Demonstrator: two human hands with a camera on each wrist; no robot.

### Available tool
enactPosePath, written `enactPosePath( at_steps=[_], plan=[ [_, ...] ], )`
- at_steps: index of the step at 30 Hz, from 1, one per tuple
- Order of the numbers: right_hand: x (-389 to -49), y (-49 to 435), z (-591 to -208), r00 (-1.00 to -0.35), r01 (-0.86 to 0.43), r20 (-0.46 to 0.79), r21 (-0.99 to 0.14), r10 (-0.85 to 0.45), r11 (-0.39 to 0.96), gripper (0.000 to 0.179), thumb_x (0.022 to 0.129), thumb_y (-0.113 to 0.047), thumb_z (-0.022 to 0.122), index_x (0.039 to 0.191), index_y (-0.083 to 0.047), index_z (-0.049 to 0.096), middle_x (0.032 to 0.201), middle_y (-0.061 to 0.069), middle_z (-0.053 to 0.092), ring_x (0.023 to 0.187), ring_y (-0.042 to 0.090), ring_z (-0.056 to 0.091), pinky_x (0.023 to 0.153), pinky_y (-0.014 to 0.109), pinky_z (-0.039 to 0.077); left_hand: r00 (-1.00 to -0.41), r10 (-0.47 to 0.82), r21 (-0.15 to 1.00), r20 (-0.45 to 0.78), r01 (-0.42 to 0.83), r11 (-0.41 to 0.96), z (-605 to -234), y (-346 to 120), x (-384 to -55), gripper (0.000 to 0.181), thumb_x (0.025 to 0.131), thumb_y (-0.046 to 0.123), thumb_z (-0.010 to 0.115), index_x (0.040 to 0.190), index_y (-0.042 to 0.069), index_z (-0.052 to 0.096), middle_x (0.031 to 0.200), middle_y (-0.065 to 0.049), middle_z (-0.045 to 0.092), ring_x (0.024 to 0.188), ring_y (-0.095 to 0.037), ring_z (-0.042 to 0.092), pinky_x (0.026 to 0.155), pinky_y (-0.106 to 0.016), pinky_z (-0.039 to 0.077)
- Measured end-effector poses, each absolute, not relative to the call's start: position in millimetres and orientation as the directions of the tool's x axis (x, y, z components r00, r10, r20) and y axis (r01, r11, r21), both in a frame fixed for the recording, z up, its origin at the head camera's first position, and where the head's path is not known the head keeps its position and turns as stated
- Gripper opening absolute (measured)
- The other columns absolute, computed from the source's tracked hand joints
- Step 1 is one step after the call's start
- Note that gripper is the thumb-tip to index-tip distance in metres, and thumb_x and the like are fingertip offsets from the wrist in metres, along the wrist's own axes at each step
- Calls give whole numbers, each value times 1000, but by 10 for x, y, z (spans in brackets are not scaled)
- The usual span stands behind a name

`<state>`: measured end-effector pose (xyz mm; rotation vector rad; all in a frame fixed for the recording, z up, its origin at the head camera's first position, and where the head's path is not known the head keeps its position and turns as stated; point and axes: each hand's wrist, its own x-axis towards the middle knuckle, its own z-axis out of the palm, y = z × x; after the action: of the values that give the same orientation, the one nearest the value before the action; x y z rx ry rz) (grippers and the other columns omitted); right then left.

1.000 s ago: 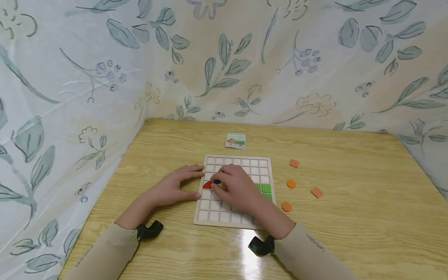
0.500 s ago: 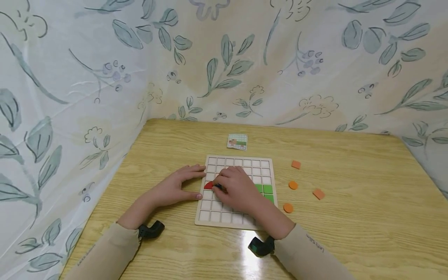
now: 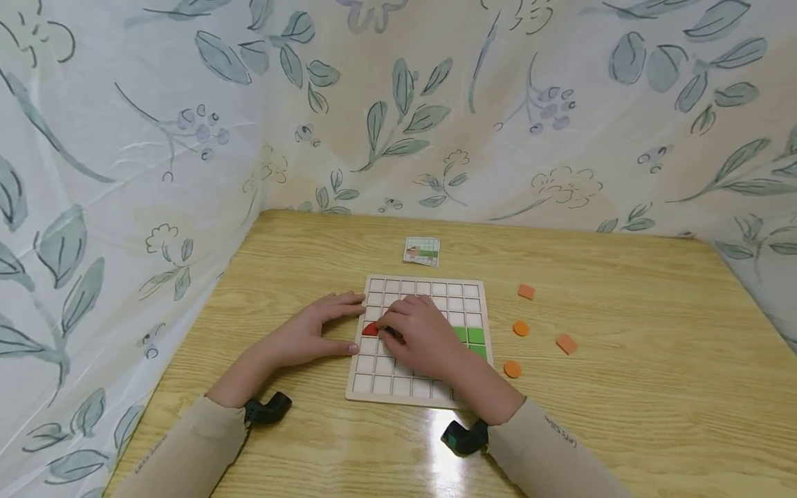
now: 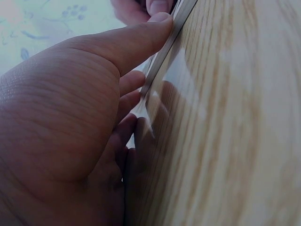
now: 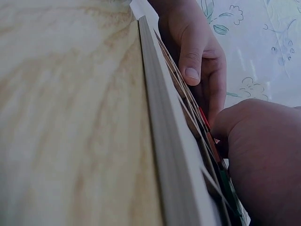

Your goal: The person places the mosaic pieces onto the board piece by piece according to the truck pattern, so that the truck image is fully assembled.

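Note:
A pale wooden grid board (image 3: 398, 400) lies on the table. My left hand (image 3: 305, 335) is at its left side, fingers spread and fairly straight; the thumb tip meets the board's edge in the left wrist view. Over the middle of the board, my right hand (image 3: 426, 342) bends its fingers and pinches a small dark blue piece (image 3: 393, 333), mostly hidden under the fingertips. Just left of them, a red rounded piece (image 3: 370, 329) sits in a cell of the leftmost column. Green square tiles (image 3: 476, 336) fill cells at the right edge, partly covered by the right hand.
Orange squares (image 3: 526, 291) and orange discs (image 3: 520, 328) lie loose on the table right of the board. A small printed card (image 3: 421, 251) with a coloured grid picture lies beyond it. A floral cloth (image 3: 473, 124) hangs behind the table.
My right fingertips have sunk slightly closer to the board, and the dark blue piece is now more hidden beneath them. The left hand stays at the board's edge.

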<state>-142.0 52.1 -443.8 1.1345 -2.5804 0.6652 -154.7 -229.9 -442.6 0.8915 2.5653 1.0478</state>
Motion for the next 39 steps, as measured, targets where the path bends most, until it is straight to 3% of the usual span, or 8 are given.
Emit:
enactPosePath(
  at_steps=[12, 18, 26, 39],
  plan=[
    [-1387, 574, -4378, -642, -767, 405, -329, -651, 551, 17, 101, -10, 72, 108, -20, 83, 109, -8, 79, 108, 19, 66, 104, 44, 49, -783, 622, 698, 24, 459, 550, -4396, -2289, -1514, 72, 96, 42, 86, 159, 19, 60, 174, 2, 41, 164, -35, 26, 132, -61, 18],
    [-1382, 594, -4367, -614, -788, 441, -298, -654, 539, 14, 103, -13, 71, 110, -17, 83, 113, -5, 79, 108, 20, 67, 103, 45, 50, -793, 608, 688, 30, 458, 563, -4409, -2321, -1511, 72, 96, 42, 87, 159, 19, 60, 173, 3, 41, 164, -35, 27, 132, -61, 18],
    [-1269, 777, -4320, -627, -772, 444, -249, -640, 584, 25, 93, -3, 71, 112, -16, 83, 116, -3, 78, 111, 23, 66, 104, 46, 51, -797, 603, 686, 0, 439, 580, -4423, -2295, -1540, 72, 96, 49, 85, 159, 26, 60, 174, 11, 39, 165, -33, 23, 132, -61, 18],
    [-1191, 1259, -4356, -615, -755, 489, -138, -618, 641, 26, 91, -3, 72, 115, -12, 81, 115, 1, 77, 111, 27, 66, 101, 47, 50, -808, 589, 678, -24, 420, 603, -4414, -2309, -1509, 73, 96, 48, 85, 160, 25, 59, 174, 9, 38, 166, -34, 21, 133, -60, 18]
  ],
)
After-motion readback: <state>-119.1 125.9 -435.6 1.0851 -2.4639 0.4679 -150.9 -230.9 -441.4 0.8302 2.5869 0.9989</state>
